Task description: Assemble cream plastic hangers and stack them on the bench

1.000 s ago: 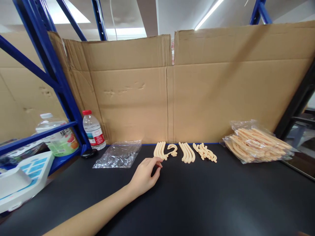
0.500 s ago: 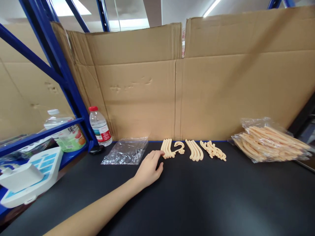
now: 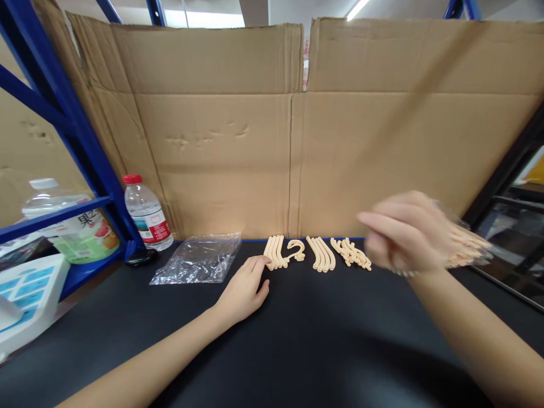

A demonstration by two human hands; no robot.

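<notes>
A row of cream hanger arms (image 3: 275, 252) lies on the black table (image 3: 297, 340) by the fingertips of the left hand (image 3: 243, 289), which rests loose and unclenched. Hanger hooks (image 3: 296, 250) sit just beside the row. The right hand (image 3: 406, 232) is raised, blurred, fingers curled; whether it grasps anything I cannot tell. Behind it: bagged hanger parts (image 3: 467, 247).

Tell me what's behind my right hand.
Behind your right hand, a clear bag of cream pieces shows at one side, with cardboard beyond; the bag's covered part can't be seen.
</notes>
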